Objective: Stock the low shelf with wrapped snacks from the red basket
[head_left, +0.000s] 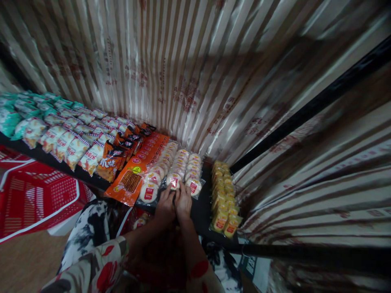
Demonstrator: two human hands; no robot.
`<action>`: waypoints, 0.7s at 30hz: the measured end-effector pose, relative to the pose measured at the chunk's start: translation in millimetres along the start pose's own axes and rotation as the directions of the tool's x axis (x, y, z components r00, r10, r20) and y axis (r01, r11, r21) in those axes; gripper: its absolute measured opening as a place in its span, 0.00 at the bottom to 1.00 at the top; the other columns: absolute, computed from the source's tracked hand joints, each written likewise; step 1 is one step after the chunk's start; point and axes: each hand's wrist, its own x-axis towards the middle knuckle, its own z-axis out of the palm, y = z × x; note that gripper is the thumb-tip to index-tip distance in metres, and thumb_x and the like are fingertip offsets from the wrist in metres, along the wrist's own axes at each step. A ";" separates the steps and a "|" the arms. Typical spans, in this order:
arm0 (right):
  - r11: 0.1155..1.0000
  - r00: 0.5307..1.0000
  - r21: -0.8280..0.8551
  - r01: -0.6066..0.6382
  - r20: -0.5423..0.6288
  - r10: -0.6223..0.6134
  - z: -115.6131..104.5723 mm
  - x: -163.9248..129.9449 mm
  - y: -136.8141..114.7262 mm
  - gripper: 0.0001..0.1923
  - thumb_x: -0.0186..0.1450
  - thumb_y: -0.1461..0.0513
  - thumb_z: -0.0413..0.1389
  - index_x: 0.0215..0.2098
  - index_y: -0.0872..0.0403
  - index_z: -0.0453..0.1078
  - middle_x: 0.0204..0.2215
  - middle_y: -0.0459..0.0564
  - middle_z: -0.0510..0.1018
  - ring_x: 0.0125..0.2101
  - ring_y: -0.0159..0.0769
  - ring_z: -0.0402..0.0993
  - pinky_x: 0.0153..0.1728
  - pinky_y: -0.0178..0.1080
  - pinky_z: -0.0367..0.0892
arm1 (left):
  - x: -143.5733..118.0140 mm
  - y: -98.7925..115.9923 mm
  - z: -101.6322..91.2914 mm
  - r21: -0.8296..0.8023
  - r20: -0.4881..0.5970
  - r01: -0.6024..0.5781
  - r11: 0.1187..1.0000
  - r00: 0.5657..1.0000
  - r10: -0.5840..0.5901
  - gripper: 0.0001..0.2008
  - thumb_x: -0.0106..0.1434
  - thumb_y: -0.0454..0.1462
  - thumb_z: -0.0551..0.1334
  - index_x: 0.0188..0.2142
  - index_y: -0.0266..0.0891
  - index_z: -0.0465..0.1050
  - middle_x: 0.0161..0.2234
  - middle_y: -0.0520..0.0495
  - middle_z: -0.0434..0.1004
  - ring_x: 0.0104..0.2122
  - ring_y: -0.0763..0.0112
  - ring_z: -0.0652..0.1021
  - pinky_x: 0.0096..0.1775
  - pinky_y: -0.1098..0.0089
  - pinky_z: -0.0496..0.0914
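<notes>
Pressing together at the shelf (pixel 201 211) edge, the left hand (pixel 165 207) and right hand (pixel 183 202) are pinching the front round cake packet (pixel 173 179), between orange snack bags (pixel 130 181) and yellow packets (pixel 224 199).

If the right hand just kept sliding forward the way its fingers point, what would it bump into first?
The right hand points away from the person, toward the striped curtain. Its fingertips already rest at the near end of a row of round white snack packets, so it would likely push into those first. Depth is hard to judge here.
</notes>
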 end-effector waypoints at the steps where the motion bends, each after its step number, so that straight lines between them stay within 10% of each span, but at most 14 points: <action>1: 1.000 1.000 0.012 0.003 0.010 -0.003 -0.9 -1.6 -0.4 0.22 0.64 0.62 0.42 0.56 0.54 0.62 0.42 0.54 0.68 0.39 0.38 0.69 0.40 0.38 0.66 | -0.4 -0.4 0.8 0.006 -0.008 -0.001 1.000 1.000 0.001 0.17 0.60 0.31 0.50 0.47 0.30 0.69 0.56 0.34 0.62 0.54 0.57 0.65 0.52 0.56 0.65; 21: 0.986 0.983 0.116 0.120 -0.154 -0.101 8.4 -61.9 5.9 0.20 0.61 0.68 0.41 0.44 0.58 0.71 0.40 0.56 0.70 0.44 0.38 0.66 0.48 0.39 0.62 | -34.0 -14.0 -3.4 0.098 0.060 -0.416 0.904 0.909 0.411 0.16 0.65 0.34 0.49 0.48 0.30 0.68 0.44 0.38 0.74 0.48 0.64 0.71 0.52 0.60 0.66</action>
